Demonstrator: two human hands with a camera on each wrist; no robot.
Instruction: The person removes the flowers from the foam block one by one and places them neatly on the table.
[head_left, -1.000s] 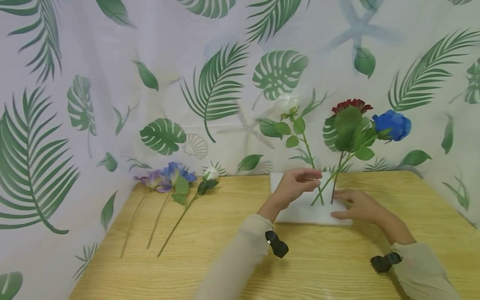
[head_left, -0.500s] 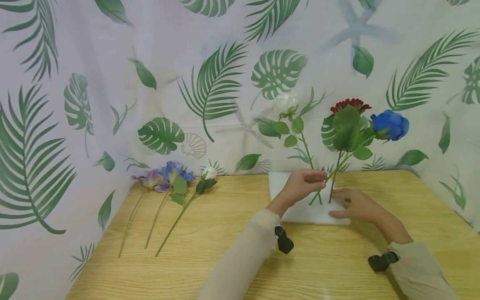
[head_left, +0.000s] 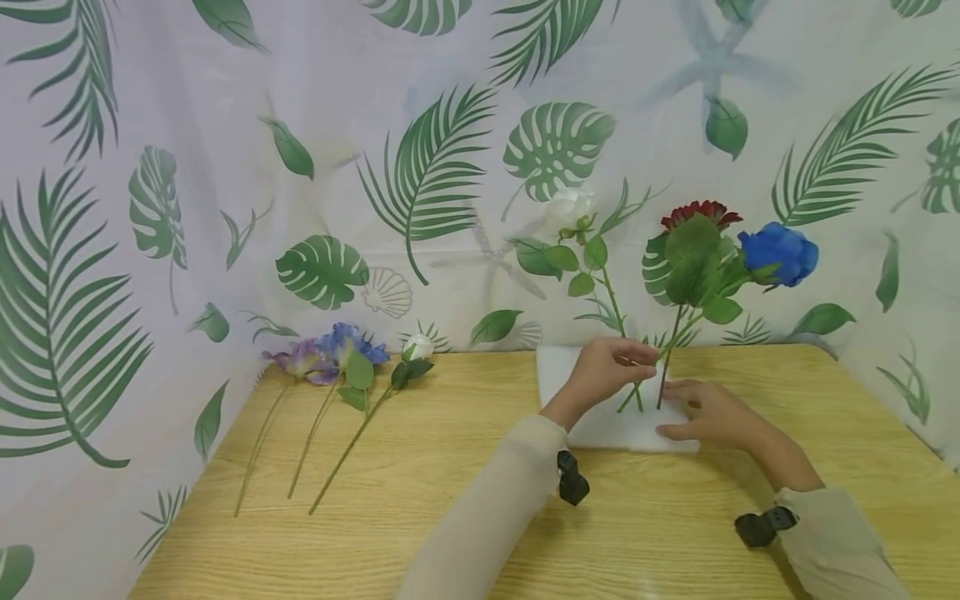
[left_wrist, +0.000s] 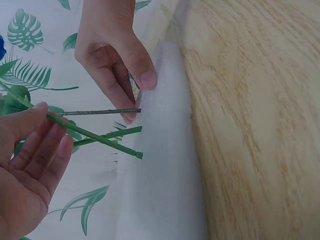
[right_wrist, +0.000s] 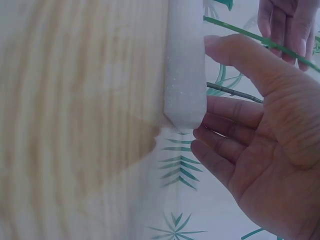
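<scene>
One blue rose [head_left: 778, 255], slanting from the foam block [head_left: 557, 373] touched by the loosely spread right hand [head_left: 720, 414], is pinched at its stem [left_wrist: 97, 137] by the left hand [head_left: 606, 372], and the crossing white rose [head_left: 572, 208] could be dislodged by overbending.

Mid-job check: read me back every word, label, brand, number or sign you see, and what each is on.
No readable text in any current view.
Backdrop: printed leaves and shells only, no lettering seen.
White foam block, blue rose and table: no label or number visible.
Black device on the left wrist and black device on the right wrist: too small to tell whether marked.
</scene>
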